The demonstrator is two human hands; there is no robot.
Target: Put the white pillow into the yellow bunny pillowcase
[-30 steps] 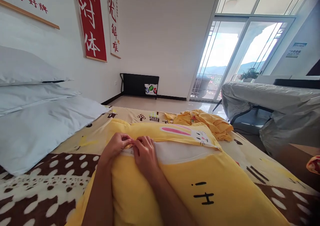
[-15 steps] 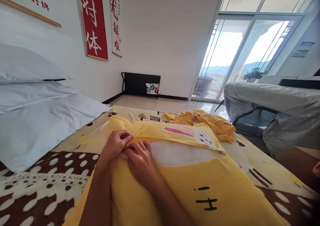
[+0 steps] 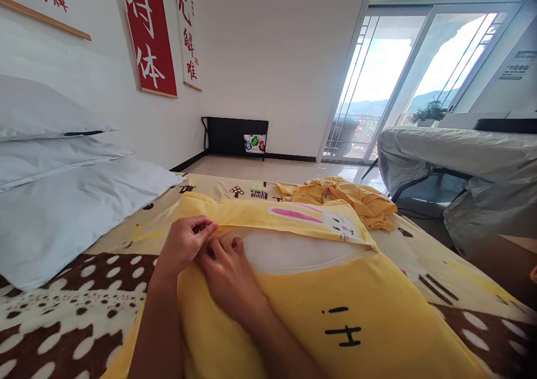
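A yellow pillowcase (image 3: 302, 312) printed with a rabbit face and "Hi" lies in front of me. Through its long gap shows a white pillow (image 3: 293, 250) inside. My left hand (image 3: 187, 239) pinches the upper edge of the gap near its left end, thumb and forefinger together. Close beside it, my right hand (image 3: 226, 267) has its fingers curled onto the lower edge of the same opening. Its fingertips are partly hidden, and what lies between the two hands is too small to make out.
White pillows (image 3: 79, 211) are stacked at the left. Beyond the pillowcase lies a crumpled yellow cloth (image 3: 348, 197) on the patterned blanket (image 3: 138, 233). To the right stand a plastic-covered table (image 3: 457, 150) and a cardboard box (image 3: 503, 267).
Both hands have shifted slightly left along the opening, still at its edges. More of the white pillow shows at the gap's left end. The view has moved a little.
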